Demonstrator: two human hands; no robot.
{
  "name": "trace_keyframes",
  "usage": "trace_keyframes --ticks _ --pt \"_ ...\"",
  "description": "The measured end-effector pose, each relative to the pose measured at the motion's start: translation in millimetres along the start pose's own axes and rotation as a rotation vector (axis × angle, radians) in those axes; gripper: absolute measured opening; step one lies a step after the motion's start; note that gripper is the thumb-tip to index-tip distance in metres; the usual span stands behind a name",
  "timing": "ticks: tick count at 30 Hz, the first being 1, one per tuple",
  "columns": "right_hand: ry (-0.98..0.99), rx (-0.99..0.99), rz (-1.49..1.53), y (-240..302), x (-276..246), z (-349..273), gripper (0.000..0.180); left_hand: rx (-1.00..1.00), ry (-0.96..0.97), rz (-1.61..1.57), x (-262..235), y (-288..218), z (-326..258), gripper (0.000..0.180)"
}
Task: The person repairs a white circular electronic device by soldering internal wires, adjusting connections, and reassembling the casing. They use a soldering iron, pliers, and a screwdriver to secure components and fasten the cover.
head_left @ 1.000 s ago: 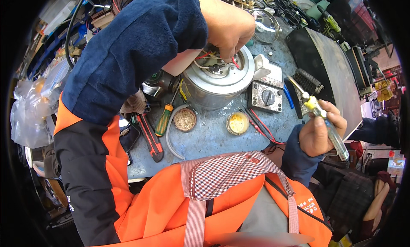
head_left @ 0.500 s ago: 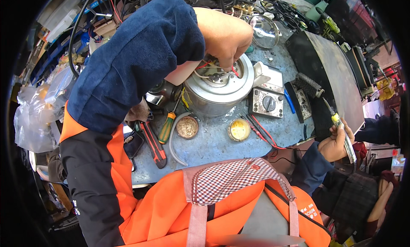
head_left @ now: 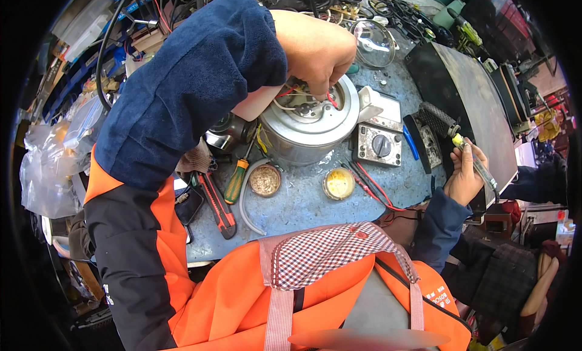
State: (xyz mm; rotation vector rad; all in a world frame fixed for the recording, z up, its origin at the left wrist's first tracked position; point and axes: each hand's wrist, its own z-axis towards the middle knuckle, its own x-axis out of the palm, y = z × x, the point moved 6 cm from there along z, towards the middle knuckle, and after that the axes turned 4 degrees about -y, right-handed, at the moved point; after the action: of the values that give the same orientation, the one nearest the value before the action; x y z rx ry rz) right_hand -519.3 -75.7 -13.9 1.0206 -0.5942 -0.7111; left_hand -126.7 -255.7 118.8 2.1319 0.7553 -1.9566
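My left hand [head_left: 318,50] reaches over the upturned round metal pot body [head_left: 303,141], its fingers closed and pointing down among the wires. A short red wire [head_left: 331,100] shows beside its fingertips; what they pinch is hidden. White leads [head_left: 284,106] and small terminals lie inside the pot's ring-shaped rim. At the right, my right hand [head_left: 465,176] is closed round the handle of a soldering iron [head_left: 479,167]. The iron's front end meets the mouth of a black mesh iron holder [head_left: 438,119], and its tip is hidden there.
An analog multimeter [head_left: 379,146] stands right of the pot, with red and black probes [head_left: 370,184] nearby. In front lie a yellow tub [head_left: 339,184], a solder-filled-looking round tin [head_left: 265,180], a screwdriver [head_left: 236,181] and a utility knife [head_left: 217,205]. A dark box [head_left: 464,102] borders the right.
My right hand has moved up and left, bringing the soldering iron's front end from beside the holder into its mouth. My left hand stays at the pot's wiring, shifted very slightly.
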Motion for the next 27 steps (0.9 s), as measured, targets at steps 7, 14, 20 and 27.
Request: trace_keyframes --ticks 7,14,20,27 --pt "-0.012 0.234 0.274 -33 -17 4 0.025 -0.064 0.054 -0.017 -2 -1 -1 0.030" --pt "-0.030 0.419 0.487 -58 -23 1 0.024 -0.046 0.037 -0.035 -2 -1 -3 0.029" --pt "-0.040 0.439 0.517 -57 -19 -4 0.023 -0.024 0.028 -0.056 4 7 0 0.028" --pt "-0.030 0.479 0.533 -61 -18 -8 0.022 -0.045 0.033 -0.058 2 4 -1 0.026"
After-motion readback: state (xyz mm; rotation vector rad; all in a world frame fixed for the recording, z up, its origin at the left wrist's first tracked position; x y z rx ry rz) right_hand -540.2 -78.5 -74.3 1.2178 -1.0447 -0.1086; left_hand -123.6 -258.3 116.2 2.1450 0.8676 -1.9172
